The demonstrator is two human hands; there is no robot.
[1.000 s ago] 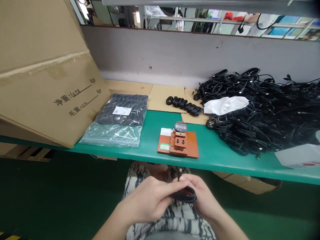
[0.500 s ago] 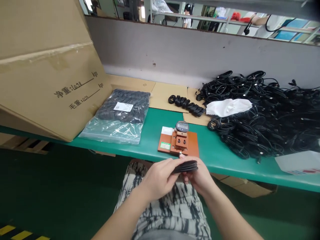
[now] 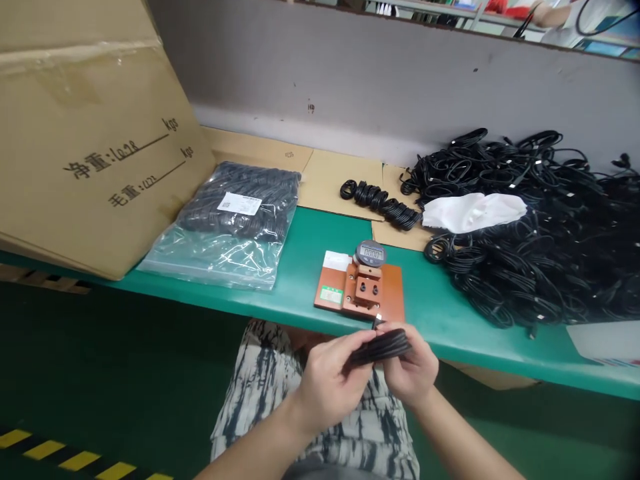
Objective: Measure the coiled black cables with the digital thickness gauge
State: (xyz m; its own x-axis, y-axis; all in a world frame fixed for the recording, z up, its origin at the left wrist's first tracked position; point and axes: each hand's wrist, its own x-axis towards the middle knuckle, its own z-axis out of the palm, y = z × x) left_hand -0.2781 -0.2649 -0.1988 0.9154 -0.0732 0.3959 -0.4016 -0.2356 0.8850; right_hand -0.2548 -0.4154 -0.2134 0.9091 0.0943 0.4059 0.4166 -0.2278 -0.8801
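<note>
A coiled black cable [image 3: 383,348] is held between my two hands at the bench's front edge. My left hand [image 3: 336,373] pinches the coil from the left, thumb and fingers closed on it. On the right side, my right hand [image 3: 413,370] has its fingers closed around the cable near its plug [image 3: 377,321], whose metal tip points away from me. Just beyond the plug stands an orange-brown gauge fixture [image 3: 367,287] with a round digital dial [image 3: 371,253] on top. Some of my right fingers are hidden behind the coil.
A large pile of black cables [image 3: 500,267] covers the right, with a white cloth [image 3: 473,212] on it. A row of coiled cables [image 3: 380,203] lies on cardboard. To the left are a clear bag of cables [image 3: 240,213] and a big cardboard box [image 3: 100,153].
The view has tilted down and shifted slightly. Both hands still hold the coil, and my right hand has turned so its fingers curl more at the plug end.
</note>
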